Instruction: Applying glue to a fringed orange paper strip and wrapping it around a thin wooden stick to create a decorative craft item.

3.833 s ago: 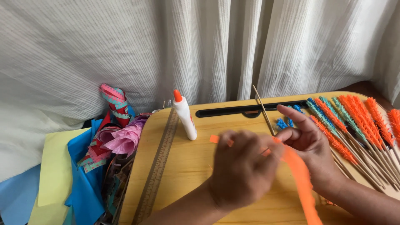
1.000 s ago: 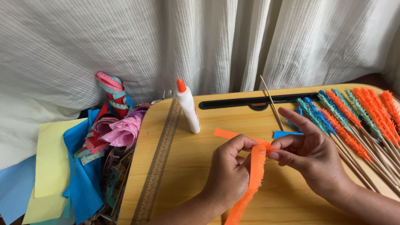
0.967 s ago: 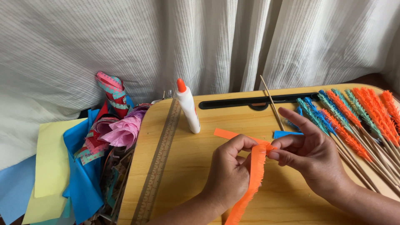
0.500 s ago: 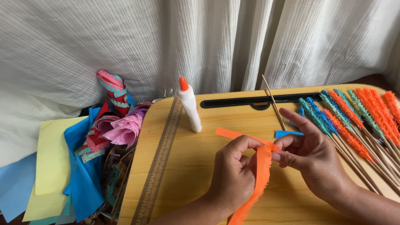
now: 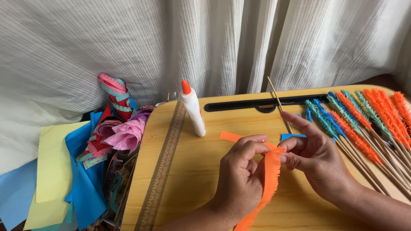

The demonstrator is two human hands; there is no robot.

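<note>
Both hands work over a small wooden lap table (image 5: 188, 171). My left hand (image 5: 239, 179) pinches a fringed orange paper strip (image 5: 265, 184) that hangs down toward the front edge. My right hand (image 5: 314, 158) grips the strip's upper end against a thin wooden skewer (image 5: 276, 96), which points away toward the curtain. A plain orange end of the strip (image 5: 231, 137) lies flat on the table. A small blue paper piece (image 5: 291, 137) sits just behind my right fingers.
A white glue bottle with an orange cap (image 5: 192, 109) stands at the back. A long ruler (image 5: 165, 167) lies along the left edge. Several fringed orange and teal skewers (image 5: 364, 119) lie at right. Coloured paper sheets (image 5: 55, 171) and ribbons (image 5: 115, 124) pile at left.
The hands have kept the strip at the skewer, with the fringed tail shifting slightly right and lower. The view has drifted a little; nothing else moved.
</note>
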